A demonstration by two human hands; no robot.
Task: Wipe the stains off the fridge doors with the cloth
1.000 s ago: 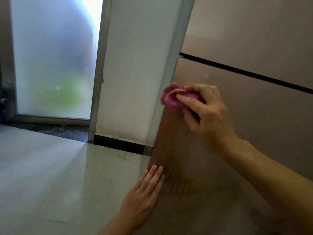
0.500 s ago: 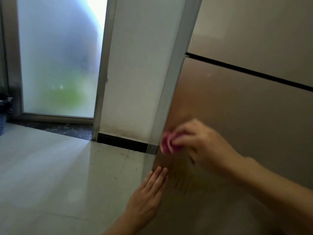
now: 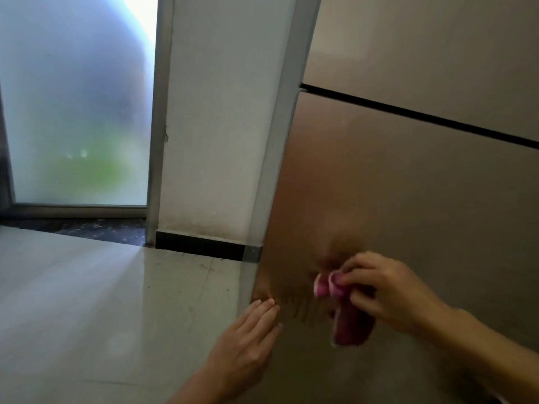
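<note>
The bronze lower fridge door (image 3: 408, 199) fills the right half of the head view, below a dark gap and the paler upper door (image 3: 423, 48). My right hand (image 3: 388, 293) grips a bunched pink cloth (image 3: 347, 316) low on the lower door; part of the cloth hangs down below my fingers. Dark streaky marks (image 3: 303, 310) show on the door just left of the cloth. My left hand (image 3: 248, 336) lies flat, fingers straight, against the door's left edge near the floor.
A white wall pillar (image 3: 218, 126) with a black skirting strip stands left of the fridge. Further left is a frosted glass door (image 3: 75, 112) in a metal frame. Glossy pale floor tiles (image 3: 87, 316) spread across the lower left.
My right hand has carried the cloth down the lower door, from near its top left to low beside the streaks, and a little rightward. My left hand has stayed flat at the door's edge.
</note>
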